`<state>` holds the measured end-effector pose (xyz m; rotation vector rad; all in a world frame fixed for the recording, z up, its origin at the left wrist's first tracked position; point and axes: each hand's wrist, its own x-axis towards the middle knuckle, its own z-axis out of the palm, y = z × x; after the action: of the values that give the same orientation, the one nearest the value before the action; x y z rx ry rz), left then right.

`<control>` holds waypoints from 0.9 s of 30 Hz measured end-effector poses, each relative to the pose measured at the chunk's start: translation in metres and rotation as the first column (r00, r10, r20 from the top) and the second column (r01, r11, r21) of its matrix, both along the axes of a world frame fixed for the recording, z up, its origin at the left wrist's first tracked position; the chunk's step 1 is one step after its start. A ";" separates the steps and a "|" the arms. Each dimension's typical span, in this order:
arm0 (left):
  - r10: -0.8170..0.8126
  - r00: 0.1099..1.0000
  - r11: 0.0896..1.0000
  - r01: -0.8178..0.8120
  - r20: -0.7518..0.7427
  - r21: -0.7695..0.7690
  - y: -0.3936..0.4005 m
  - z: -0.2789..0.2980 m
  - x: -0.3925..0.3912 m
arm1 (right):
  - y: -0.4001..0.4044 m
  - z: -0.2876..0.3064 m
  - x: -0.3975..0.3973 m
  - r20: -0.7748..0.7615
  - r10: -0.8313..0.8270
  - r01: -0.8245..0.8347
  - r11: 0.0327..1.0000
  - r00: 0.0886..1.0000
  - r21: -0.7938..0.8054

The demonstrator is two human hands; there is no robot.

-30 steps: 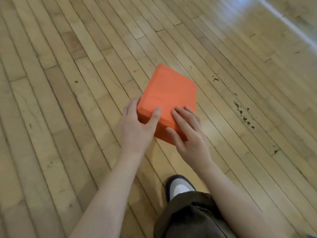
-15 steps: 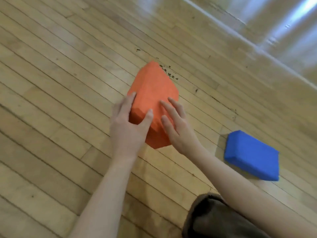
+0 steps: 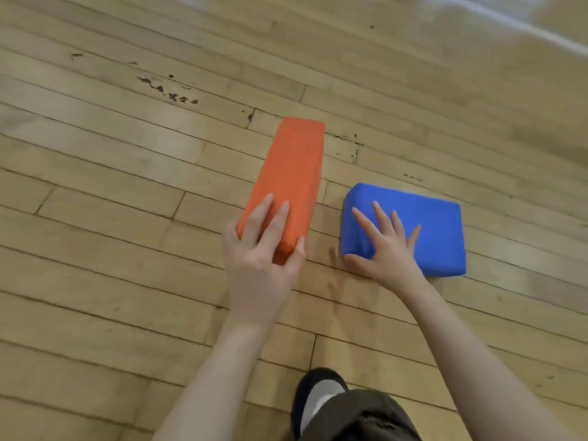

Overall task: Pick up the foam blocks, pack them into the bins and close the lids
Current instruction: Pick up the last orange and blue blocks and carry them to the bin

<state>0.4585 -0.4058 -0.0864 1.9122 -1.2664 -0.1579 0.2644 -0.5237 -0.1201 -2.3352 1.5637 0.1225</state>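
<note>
Half a second ago both hands were on the orange foam block [image 3: 286,183]; now the right hand [image 3: 386,246] has let go and lies spread on the blue foam block [image 3: 410,227], which rests flat on the wooden floor [image 3: 127,186] just right of the orange one. The left hand [image 3: 264,246] alone grips the orange block's near end, fingers on top, thumb round its right side, probably freeing the right for a second pickup. No bins show.

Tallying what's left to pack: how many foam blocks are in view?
2. The orange block is gripped by the left hand; the blue block lies on the floor under the right hand. Others may lie outside the frame.
</note>
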 end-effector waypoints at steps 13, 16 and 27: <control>0.063 0.980 0.998 -0.065 0.187 0.002 -0.009 -0.008 0.003 | -0.020 0.010 0.034 -0.052 0.246 -0.251 0.951 0.968 -0.179; 0.121 0.974 0.992 -0.126 0.193 0.014 0.012 -0.002 0.019 | -0.002 0.032 0.063 0.096 0.250 -0.230 0.956 0.963 -0.181; 0.193 0.964 0.933 -0.237 0.181 0.270 0.057 0.018 0.063 | 0.035 0.065 0.145 0.417 0.205 -0.120 0.968 0.886 -0.221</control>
<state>0.5219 -0.3488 -0.0688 2.3411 -1.1696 -0.0881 0.4097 -0.4889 -0.0547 -2.4116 1.1981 -0.5034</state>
